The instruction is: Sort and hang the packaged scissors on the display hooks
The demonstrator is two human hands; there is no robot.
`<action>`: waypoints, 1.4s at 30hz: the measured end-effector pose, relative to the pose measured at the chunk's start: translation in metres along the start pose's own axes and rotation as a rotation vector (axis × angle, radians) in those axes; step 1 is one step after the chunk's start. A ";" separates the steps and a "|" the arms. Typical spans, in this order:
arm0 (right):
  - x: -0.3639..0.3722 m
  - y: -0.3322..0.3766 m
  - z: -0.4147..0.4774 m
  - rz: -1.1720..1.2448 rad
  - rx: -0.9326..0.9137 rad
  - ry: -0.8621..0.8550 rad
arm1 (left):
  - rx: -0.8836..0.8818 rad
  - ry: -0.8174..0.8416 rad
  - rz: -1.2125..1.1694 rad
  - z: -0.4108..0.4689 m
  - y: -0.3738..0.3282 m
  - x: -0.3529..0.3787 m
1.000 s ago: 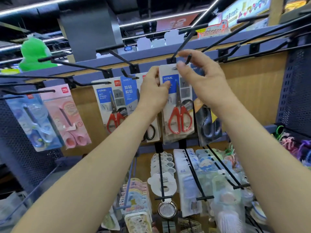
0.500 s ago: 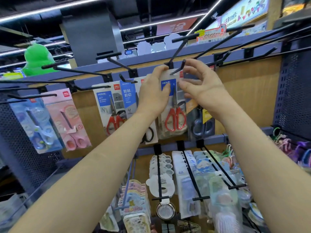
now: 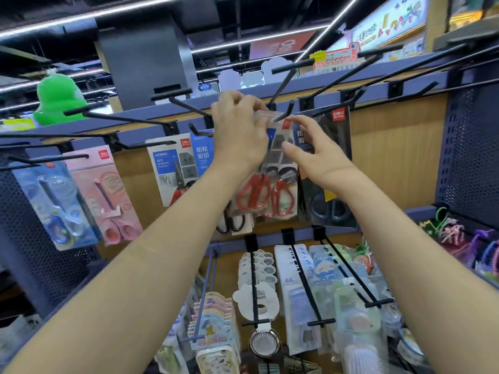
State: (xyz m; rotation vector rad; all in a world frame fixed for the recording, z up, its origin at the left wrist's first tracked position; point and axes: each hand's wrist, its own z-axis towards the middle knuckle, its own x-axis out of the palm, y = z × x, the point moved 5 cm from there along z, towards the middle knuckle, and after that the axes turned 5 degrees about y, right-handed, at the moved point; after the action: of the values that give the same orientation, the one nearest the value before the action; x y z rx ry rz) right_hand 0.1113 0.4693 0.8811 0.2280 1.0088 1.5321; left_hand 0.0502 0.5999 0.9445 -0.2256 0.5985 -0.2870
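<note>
Left of the red-handled scissors pack point(image 3: 278, 157), a white scissors card point(image 3: 172, 171) carries "HOME" on a blue field and a red "deli" logo in its top corner. The blue card point(image 3: 203, 157) between them reads "防粘剪切". Far to the left of the pack, a pink card point(image 3: 108, 182) also has "deli". Just right of the pack, a black card point(image 3: 336, 136) shows "deli" at the top.

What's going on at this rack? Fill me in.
A person is hanging a clear pack of red-handled scissors on a black metal display hook. The left hand grips the pack's top by the hook's tip; the right hand holds its upper right edge. Whether the hook is through the hole is hidden. Other scissors packs hang alongside.
</note>
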 end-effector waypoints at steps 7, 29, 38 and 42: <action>-0.003 0.014 -0.017 0.465 -0.052 -0.065 | -0.247 0.206 -0.754 -0.027 -0.014 -0.016; 0.112 0.070 -0.076 0.298 0.051 0.726 | -0.308 -0.268 -0.843 -0.105 0.041 -0.147; 0.159 0.068 -0.067 0.355 0.169 0.716 | -0.288 -0.291 -0.611 -0.080 0.083 -0.162; 0.161 0.073 -0.068 0.384 0.120 0.704 | -0.323 -0.311 -0.629 -0.081 0.095 -0.166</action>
State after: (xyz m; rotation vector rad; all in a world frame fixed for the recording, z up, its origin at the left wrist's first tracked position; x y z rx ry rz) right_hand -0.0261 0.5883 0.8273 -0.0526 1.6845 1.9582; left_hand -0.1091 0.7337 0.9382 -0.7604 0.2464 -0.7477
